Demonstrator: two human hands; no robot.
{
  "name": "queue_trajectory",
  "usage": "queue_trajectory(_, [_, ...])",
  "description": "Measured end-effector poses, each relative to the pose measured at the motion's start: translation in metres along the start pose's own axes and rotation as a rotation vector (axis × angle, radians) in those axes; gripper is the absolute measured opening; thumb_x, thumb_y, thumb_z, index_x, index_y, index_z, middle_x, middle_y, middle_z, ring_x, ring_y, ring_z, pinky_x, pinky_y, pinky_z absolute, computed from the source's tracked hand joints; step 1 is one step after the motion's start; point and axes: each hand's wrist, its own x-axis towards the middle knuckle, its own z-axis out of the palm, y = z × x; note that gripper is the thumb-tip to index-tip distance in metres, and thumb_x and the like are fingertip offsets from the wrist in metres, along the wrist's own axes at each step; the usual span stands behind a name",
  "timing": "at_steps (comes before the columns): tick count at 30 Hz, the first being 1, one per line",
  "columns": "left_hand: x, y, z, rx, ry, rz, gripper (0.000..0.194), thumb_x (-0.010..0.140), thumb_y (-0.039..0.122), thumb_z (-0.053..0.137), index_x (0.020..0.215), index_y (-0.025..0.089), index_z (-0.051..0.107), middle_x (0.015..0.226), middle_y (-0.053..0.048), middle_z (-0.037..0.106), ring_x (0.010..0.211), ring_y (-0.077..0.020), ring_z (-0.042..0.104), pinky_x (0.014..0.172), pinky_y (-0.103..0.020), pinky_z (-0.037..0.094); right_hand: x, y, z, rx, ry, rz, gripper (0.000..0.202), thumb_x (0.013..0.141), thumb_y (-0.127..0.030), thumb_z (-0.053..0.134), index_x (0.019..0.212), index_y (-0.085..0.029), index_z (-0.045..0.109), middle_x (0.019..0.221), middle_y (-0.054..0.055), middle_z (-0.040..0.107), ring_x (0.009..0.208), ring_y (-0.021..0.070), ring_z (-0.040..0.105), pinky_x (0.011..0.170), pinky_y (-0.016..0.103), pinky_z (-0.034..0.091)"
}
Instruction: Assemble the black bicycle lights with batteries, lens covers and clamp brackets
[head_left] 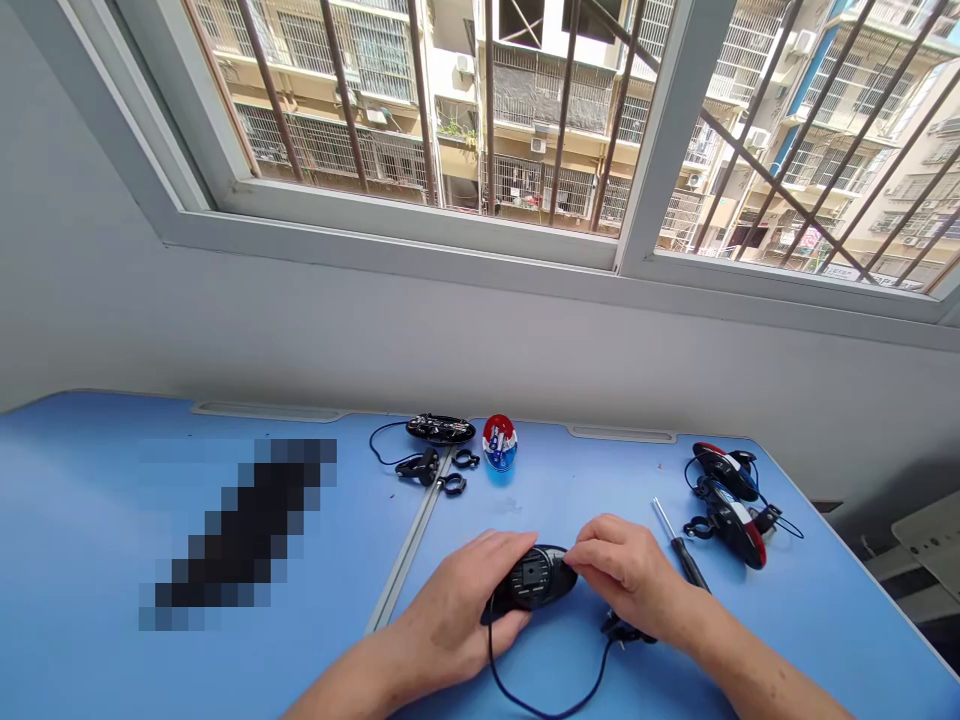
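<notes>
A black oval device with a round ribbed patch on its upper face is gripped by my left hand, thumb on the near side and fingers on the far side. My right hand has its fingers pinched together at the device's right end; whatever small thing may be between the fingertips is hidden. A black cable loops from the device toward me and up to a small black clamp part that lies under my right wrist. Just right of that hand is a screwdriver with a black handle.
On the blue table, a black oval unit, black ring clamps and a red-and-blue shell lie at the back. Two assembled black units with cables rest at the right. A pixelated dark shape is at left.
</notes>
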Motion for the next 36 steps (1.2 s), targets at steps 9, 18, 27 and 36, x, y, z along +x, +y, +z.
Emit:
queue_trajectory(9, [0.0001,0.0005,0.0004,0.009,0.002,0.001,0.061,0.078,0.008,0.057,0.133,0.026,0.039,0.117,-0.006,0.063,0.099,-0.0247,0.059,0.085,-0.038,0.050,0.0001,-0.0010,-0.0021,-0.043,-0.007,-0.027,0.022,0.094,-0.009,0.046,0.097,-0.019,0.065,0.079,0.006,0.068,0.066,0.0136,0.060,0.057,0.021,0.048])
queue_trajectory(18, [0.0004,0.0035,-0.0016,0.010,-0.024,-0.020,0.062,0.077,0.007,0.057,0.133,0.026,0.040,0.116,-0.006,0.063,0.098,-0.0249,0.059,0.084,-0.038,0.050,0.0003,-0.0033,-0.0033,-0.099,-0.033,-0.042,0.024,0.092,-0.007,0.045,0.097,-0.020,0.065,0.078,0.005,0.067,0.066,0.0139,0.057,0.055,0.021,0.044])
queue_trajectory(27, [0.0026,0.0063,-0.0042,0.027,-0.025,-0.030,0.058,0.078,0.009,0.057,0.131,0.025,0.041,0.115,-0.007,0.064,0.097,-0.0248,0.060,0.084,-0.038,0.051,0.0018,-0.0044,-0.0049,-0.141,-0.031,-0.061,0.024,0.092,-0.006,0.045,0.095,-0.019,0.065,0.076,0.005,0.067,0.064,0.0138,0.056,0.053,0.021,0.042])
queue_trajectory(36, [0.0028,0.0071,-0.0046,0.031,-0.008,-0.017,0.058,0.077,0.008,0.056,0.131,0.025,0.042,0.114,-0.007,0.065,0.096,-0.0246,0.061,0.083,-0.036,0.051,0.0017,-0.0059,-0.0069,-0.178,-0.075,-0.047,0.026,0.092,-0.007,0.045,0.097,-0.021,0.066,0.077,0.004,0.066,0.064,0.0137,0.056,0.053,0.021,0.041])
